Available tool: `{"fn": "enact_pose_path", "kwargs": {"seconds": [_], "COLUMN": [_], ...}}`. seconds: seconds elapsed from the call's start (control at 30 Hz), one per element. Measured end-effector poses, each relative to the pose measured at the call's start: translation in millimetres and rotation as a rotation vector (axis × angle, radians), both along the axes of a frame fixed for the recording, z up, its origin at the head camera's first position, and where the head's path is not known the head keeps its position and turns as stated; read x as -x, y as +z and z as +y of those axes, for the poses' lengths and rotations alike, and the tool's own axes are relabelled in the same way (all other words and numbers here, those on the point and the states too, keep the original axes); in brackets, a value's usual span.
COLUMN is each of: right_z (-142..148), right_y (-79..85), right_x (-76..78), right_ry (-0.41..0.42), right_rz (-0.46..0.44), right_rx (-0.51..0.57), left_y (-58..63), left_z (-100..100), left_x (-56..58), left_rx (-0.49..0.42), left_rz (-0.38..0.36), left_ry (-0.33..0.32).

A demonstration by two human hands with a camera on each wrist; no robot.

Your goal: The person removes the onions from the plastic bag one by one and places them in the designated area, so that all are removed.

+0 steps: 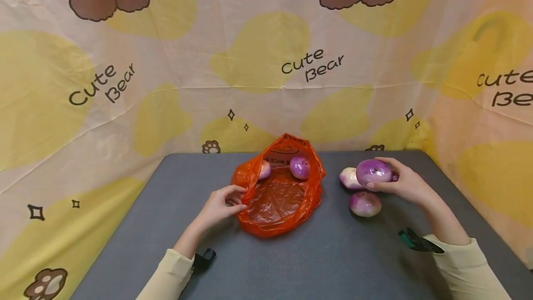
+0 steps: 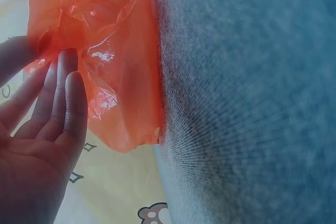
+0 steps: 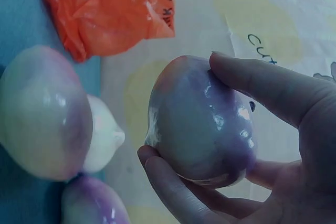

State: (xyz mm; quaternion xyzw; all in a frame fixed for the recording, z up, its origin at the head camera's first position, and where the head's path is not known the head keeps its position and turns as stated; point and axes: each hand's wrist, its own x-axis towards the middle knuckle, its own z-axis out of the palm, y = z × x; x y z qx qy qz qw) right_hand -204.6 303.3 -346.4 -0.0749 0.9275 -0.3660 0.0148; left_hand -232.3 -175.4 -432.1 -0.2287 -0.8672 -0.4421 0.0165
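A red plastic bag (image 1: 266,231) stands with its mouth facing me, and two purple-and-white turnips (image 1: 300,167) lie inside. At the bag's left rim is my left hand (image 1: 220,203); in the left wrist view, its thumb and fingertips pinch the red film (image 2: 121,77). My right hand (image 1: 401,180) grips a purple turnip (image 1: 370,173) between thumb and fingers, raised above the others. Below and beside it lie a white-and-purple turnip (image 1: 349,178) and another purple one (image 1: 365,204). The right wrist view shows a further purple turnip (image 3: 94,203), mostly hidden by my hand in the head view.
The things stand on a dark grey table (image 1: 287,267). A printed cloth (image 1: 258,50) hangs behind it and along both sides. Dark straps (image 1: 204,259) sit at both wrists, by the cream sleeves.
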Motion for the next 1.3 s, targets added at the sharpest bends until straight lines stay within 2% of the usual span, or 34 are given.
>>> {"fn": "enact_pose_path", "kwargs": {"seconds": [0.43, 0.5, 0.67, 0.9, 0.97, 1.13, 1.2, 1.3], "right_z": [28, 31, 38, 50, 53, 56, 58, 60], "right_y": [-3.9, -5.6, -12.8, -27.0, -31.5, -40.0, -42.7, -47.8], "right_x": [-9.3, -10.5, -12.0, -14.5, -15.0, -17.5, -18.4, -19.0], "right_ry": [-0.035, -0.035, -0.026, -0.034, -0.030, -0.029, -0.032, -0.022], "right_rz": [-0.003, -0.004, -0.035, -0.086, -0.099, -0.120, -0.127, -0.159], "right_rx": [-0.048, -0.030, 0.013, 0.000, 0.001, 0.002, -0.002, 0.010], "left_y": [0.5, 0.9, 0.6, 0.2, 4.0, 27.2, 24.6, 10.9], "left_z": [-3, -3, -3, -2, 0, 7, 6, 2], "left_x": [-0.4, -0.1, 0.4, 0.8, -1.7, -16.2, -13.9, -4.6], "left_rx": [-0.023, -0.021, -0.021, -0.013, -0.004, 0.005, 0.004, -0.005], "left_rz": [0.013, 0.011, 0.009, -0.007, -0.013, -0.012, -0.007, -0.001], "left_ry": [-0.017, -0.013, -0.012, 0.008, 0.009, -0.009, -0.006, 0.006]}}
